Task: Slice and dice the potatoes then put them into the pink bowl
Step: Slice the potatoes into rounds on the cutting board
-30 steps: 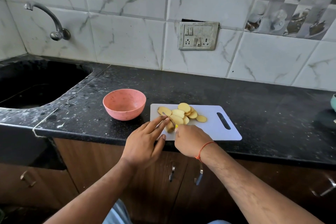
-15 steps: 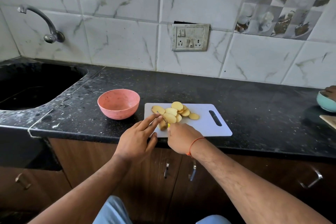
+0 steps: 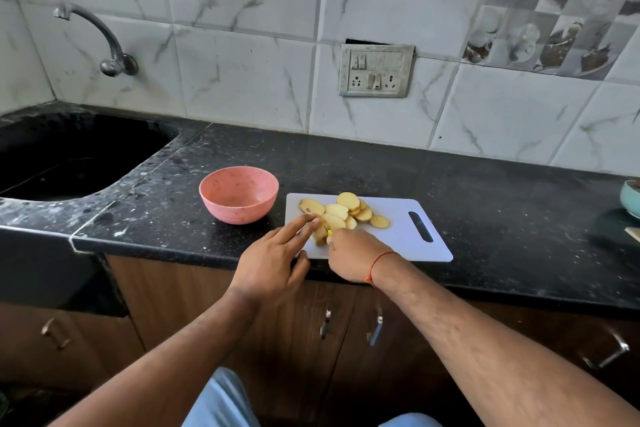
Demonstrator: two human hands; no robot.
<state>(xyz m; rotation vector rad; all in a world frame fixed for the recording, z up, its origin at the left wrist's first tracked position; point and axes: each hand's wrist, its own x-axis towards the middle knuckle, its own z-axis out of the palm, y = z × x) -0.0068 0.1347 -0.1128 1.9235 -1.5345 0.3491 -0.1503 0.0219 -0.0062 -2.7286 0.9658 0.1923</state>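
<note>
Left hand (image 3: pixel 273 262), fingers straight, pins potato piece (image 3: pixel 320 236) at board (image 3: pixel 408 243) near-left edge, steadying for cut. Right hand (image 3: pixel 353 255) fisted on yellow-handled knife (image 3: pixel 329 233); blade hidden. Slices (image 3: pixel 343 211) piled board centre, out of cutting zone. Bowl (image 3: pixel 239 194) just left, empty, within reach.

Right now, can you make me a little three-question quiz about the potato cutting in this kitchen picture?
1. True or false: the pink bowl already holds potato pieces.
2. Which hand grips the knife: A) left hand, B) right hand?
3. Fill in: the potato slices lie on the white ____.

Key
1. False: the part of the bowl's inside that shows is bare, and the slices sit on the cutting board.
2. B: only a bit of yellow handle shows above the right fist, while the left hand's straight fingers steady the potato end.
3. Cutting board.
</note>
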